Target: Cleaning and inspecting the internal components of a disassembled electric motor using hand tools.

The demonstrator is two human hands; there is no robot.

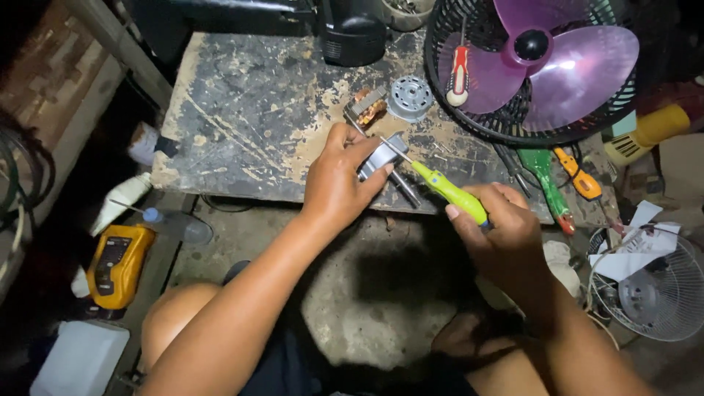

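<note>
Step done well: the screwdriver tip is best kept straight on the spot it touches, and the motor part is best held still. This is only a guess from how things look.
Left hand [339,182]: it is wrapped around a grey metal motor part [383,155]. The fingers are curled tight on it. The part is held at the near edge of the worn table [242,110].
Right hand [499,220]: it is closed around the green screwdriver [449,191]. The handle is pinched between thumb and fingers. The thin tip is pointed left, at the top of the motor part.
Metal rod: a short rod [405,189] is seen sticking out under the part.
Just behind: a copper coil [367,107] and a round silver piece [410,97] are laid on the table.
Far right: a fan with purple blades [565,59] is laid flat, with a red screwdriver [459,75] on its cage.
Right: more tools [565,176] are spread out near a white fan cage [649,286].
Near left: a yellow meter [117,265] is set on the floor.
</note>
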